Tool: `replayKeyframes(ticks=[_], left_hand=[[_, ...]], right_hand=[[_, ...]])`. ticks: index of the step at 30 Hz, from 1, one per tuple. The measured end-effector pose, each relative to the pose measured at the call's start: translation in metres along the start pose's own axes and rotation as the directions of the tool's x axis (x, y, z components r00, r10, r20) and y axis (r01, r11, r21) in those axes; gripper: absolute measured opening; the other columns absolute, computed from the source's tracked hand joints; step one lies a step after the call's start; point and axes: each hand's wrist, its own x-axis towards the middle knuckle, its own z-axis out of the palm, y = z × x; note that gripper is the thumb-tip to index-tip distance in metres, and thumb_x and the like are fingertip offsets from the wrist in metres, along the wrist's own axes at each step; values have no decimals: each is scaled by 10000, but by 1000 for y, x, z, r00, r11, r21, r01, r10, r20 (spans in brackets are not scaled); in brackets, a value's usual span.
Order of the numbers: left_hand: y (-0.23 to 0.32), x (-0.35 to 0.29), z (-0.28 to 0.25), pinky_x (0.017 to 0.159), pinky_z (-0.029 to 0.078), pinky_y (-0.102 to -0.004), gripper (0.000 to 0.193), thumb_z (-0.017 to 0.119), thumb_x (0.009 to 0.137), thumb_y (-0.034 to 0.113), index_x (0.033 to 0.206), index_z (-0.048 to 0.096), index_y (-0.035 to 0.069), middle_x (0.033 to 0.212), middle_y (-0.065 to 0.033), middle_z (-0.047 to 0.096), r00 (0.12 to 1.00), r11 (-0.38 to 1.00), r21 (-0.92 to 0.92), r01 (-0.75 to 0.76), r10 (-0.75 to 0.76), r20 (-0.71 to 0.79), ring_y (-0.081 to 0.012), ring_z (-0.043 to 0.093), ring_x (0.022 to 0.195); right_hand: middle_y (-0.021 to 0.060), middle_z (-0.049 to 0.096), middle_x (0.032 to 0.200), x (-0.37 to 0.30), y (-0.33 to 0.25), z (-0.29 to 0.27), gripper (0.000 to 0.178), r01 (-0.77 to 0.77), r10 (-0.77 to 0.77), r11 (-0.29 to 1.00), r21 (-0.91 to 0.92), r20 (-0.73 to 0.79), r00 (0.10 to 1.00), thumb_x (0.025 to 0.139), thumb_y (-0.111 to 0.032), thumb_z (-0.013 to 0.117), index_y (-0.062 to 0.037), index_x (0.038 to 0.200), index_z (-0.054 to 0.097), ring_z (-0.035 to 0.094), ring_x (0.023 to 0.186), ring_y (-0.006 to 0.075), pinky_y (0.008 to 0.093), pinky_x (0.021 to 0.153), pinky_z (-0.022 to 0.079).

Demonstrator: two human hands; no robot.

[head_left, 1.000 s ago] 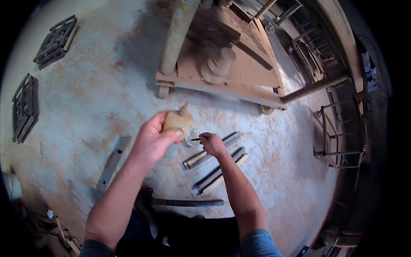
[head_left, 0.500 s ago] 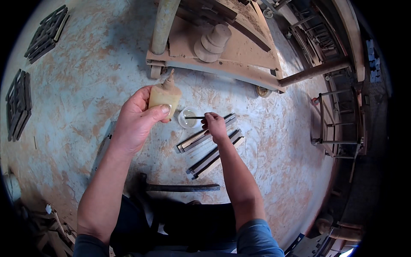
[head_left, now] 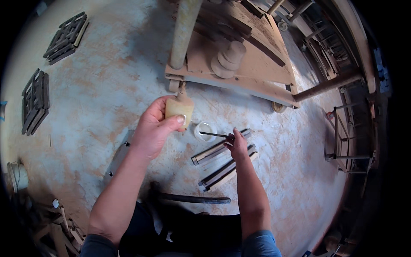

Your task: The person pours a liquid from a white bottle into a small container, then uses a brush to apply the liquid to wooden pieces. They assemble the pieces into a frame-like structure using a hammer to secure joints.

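My left hand (head_left: pixel 156 126) is wrapped round a yellowish squeeze bottle (head_left: pixel 177 109) with a narrow, crusted nozzle pointing up and away. The thumb lies across the bottle's front. In my right hand (head_left: pixel 236 143) a thin dark stick (head_left: pixel 214 134) is pinched, its far end over or inside a small white cup (head_left: pixel 205 131). A pale, clear-looking content shows in the cup, which stands on the floor. Beneath and beside my right hand lie dark and light wooden strips (head_left: pixel 214 152), with a second bundle of strips (head_left: pixel 227 170) nearer to me.
A low wheeled wooden platform (head_left: pixel 239 88) bears stacked round blocks (head_left: pixel 231 60) and dark boards. Dark slatted frames (head_left: pixel 36 103) lie at the left. A curved dark wooden piece (head_left: pixel 195 198) lies near my legs. Wood scraps (head_left: pixel 60 227) fill the lower left; a metal-framed rack (head_left: pixel 351 137) stands right.
The whole scene has shifted right and down in the picture. My right hand has drawn back slightly from the cup, and more of the stick shows. The left hand still grips the bottle.
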Motion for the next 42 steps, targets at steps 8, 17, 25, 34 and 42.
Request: replayKeyframes(ticks=[8, 17, 25, 34, 42], left_hand=[[28, -32, 12, 827, 520, -307, 470, 622, 852, 15, 1286, 447, -24, 1106, -92, 614, 982, 983, -153, 103, -125, -143, -142, 594, 984], [107, -162, 11, 918, 458, -314, 398, 660, 819, 0, 1185, 509, 44, 1116, -41, 604, 876, 976, -12, 218, -201, -438, -135, 566, 1032], [269, -297, 46, 852, 446, -258, 406, 679, 868, 62, 1227, 496, 9, 1070, -31, 594, 794, 980, -152, 126, -192, -577, -90, 546, 973], [343, -494, 81, 926, 506, -337, 387, 625, 886, -32, 1248, 507, 35, 1128, -57, 615, 427, 977, 0, -211, 92, -900, -153, 603, 1048], [351, -666, 100, 900, 497, -306, 344, 631, 885, -7, 1214, 549, 46, 1071, -48, 640, -48, 951, 14, -310, -1, -999, -123, 605, 986]], right_hand=[[79, 548, 1138, -59, -40, -50, 572, -31, 8, 957, -288, -81, 997, 914, -476, 589, -66, 1299, 481, 572, 883, 203, 391, 735, 529], [243, 609, 1218, -321, -46, -62, 526, 252, 293, 346, -904, 360, 886, 929, -312, 577, 83, 1272, 529, 583, 1141, 352, 397, 1003, 438], [298, 192, 1515, -520, -72, -71, 754, 613, 480, -108, -782, 499, 721, 859, -355, 640, 8, 1440, 324, 290, 1351, 488, 509, 1113, 302], [267, 626, 1058, -528, -128, -118, 502, 715, 690, 104, -691, 568, 448, 893, -373, 602, 60, 1142, 550, 642, 973, 351, 406, 786, 503], [129, 684, 878, -458, -149, -144, 398, 726, 799, -169, -667, 338, 497, 920, -323, 595, -31, 1188, 559, 672, 789, 241, 336, 616, 532]])
